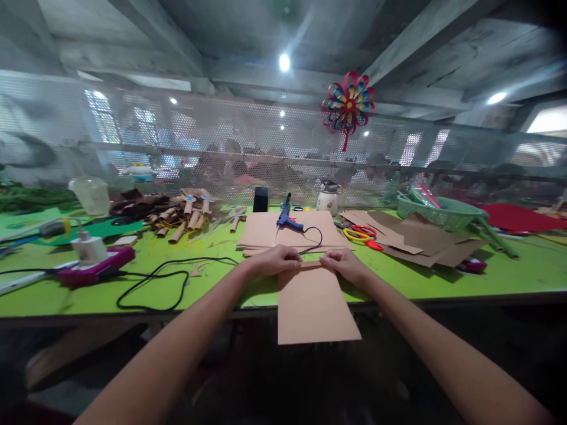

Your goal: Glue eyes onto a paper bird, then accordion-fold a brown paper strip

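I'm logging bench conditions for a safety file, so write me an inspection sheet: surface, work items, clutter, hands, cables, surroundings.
Surface: green tabletop, much of it covered.
Work items: tan sheet, overhanging the near edge; blue glue gun on stacked tan sheets.
Clutter: scissors, brown paper rolls, green basket.
Hands: left hand and right hand grip the sheet's far end.
Cables: black cable looped near the purple power strip.
Surroundings: perforated screen, flower-shaped ornament.

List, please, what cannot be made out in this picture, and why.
In the head view:
Left hand and right hand, palms: hidden by their own backs.
Tan sheet, underside: hidden by its upper face.
Green basket, bottom: hidden by its wall.
Details beyond the perforated panel: blurred, veiled by its mesh.
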`<state>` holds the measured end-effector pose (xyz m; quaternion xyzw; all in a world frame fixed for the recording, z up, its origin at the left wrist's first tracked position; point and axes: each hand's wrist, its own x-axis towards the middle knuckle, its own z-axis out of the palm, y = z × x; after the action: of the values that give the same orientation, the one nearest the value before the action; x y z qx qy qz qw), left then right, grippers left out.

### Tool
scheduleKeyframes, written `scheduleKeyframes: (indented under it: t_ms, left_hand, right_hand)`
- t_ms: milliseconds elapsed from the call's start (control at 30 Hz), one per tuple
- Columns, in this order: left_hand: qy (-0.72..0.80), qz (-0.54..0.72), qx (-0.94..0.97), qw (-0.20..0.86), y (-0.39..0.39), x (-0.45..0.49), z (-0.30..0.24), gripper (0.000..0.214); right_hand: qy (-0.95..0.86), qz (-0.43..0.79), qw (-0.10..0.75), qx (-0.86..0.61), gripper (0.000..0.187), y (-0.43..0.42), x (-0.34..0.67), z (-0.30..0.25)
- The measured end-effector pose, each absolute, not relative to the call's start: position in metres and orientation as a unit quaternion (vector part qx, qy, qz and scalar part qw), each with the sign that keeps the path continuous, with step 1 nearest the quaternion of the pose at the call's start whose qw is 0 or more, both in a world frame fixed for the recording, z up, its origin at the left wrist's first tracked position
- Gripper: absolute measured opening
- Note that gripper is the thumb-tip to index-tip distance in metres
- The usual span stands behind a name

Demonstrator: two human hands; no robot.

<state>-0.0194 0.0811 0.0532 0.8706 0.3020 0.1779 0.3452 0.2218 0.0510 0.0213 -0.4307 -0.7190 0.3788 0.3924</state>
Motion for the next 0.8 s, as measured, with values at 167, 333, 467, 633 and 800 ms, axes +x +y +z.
scheduleKeyframes:
  t_ms: [167,333,467,633,800]
  left_hand:
    - [0.330,0.168,0.852,0.371,0.089,-0.027,0.052,0.034]
    - [0.316,0.209,0.823,0.424,0.086,-0.029,0.053,0.030]
    - [0.250,0.256,0.775,0.521,0.076,-0.028,0.060,0.028]
    - [0.185,0.284,0.685,0.645,0.068,-0.021,0.061,0.028]
    - [0.200,0.302,0.693,0.623,0.067,-0.019,0.060,0.036]
  right_hand:
    - [-0.716,0.386,0.396,-0.426,0.044,0.048,0.220,0.023]
    - [-0.659,0.475,0.432,-0.392,0.038,0.044,0.218,0.027]
    - [-0.567,0.550,0.521,-0.324,0.035,0.034,0.218,0.041]
    - [-0.607,0.593,0.438,-0.297,0.063,0.015,0.201,0.071]
    - [-0.698,0.522,0.430,-0.236,0.038,0.015,0.181,0.083]
